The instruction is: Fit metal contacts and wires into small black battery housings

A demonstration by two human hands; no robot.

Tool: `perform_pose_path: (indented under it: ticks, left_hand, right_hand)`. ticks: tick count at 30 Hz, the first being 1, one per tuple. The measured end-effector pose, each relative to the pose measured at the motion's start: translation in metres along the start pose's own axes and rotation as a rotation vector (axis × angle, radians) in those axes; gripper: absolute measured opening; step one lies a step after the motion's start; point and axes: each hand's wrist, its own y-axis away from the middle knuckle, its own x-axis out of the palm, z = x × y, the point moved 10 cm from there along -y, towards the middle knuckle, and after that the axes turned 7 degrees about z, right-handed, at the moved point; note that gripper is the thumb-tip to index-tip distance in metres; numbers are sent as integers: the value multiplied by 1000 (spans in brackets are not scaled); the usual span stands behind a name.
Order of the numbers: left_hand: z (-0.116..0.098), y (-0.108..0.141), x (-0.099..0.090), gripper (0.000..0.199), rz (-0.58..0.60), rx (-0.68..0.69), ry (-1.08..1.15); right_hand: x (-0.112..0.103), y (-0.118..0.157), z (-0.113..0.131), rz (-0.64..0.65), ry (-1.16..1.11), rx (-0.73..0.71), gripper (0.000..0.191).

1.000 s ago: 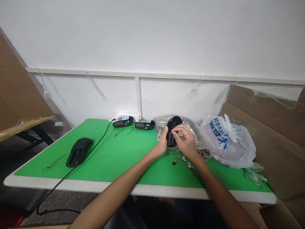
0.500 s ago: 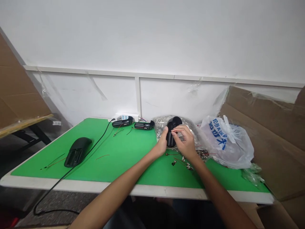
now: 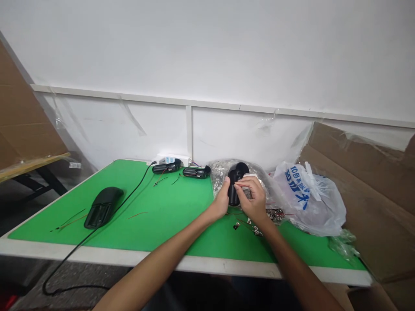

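One black housing (image 3: 232, 198) is gripped upright in the left hand (image 3: 221, 201), in front of a clear bag (image 3: 219, 167); the right hand (image 3: 254, 201) pinches a red wire (image 3: 245, 185) at its face; loose parts (image 3: 256, 232) lie toward the near edge of the tabletop (image 3: 168, 209); open green spreads leftward to a black device (image 3: 105, 201); a white bag (image 3: 316, 207) crowds the right side.

1. The left forearm (image 3: 171, 242), bare, slants inward from the lower left, its wrist fairly straight.
2. The left hand (image 3: 221, 201) is in a grasping pose, thumb pointing up; its other fingers are mostly hidden.
3. The right forearm (image 3: 292, 259), also bare, rises from the lower right.
4. The right hand (image 3: 254, 198) bends in toward the left one, thumb and index tips seemingly pinched together, though they are small to judge.
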Motion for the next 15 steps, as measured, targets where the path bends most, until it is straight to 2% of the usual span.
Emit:
perform_pose_path:
  ticks: [8, 15]
  left_hand:
    - [-8, 8, 10, 73, 92, -13, -144]
    - [9, 4, -1, 74, -2, -70, -52]
  right_hand:
    - [5, 0, -6, 89, -84, 40, 14]
    - [12, -3, -22, 194, -195, 125, 11]
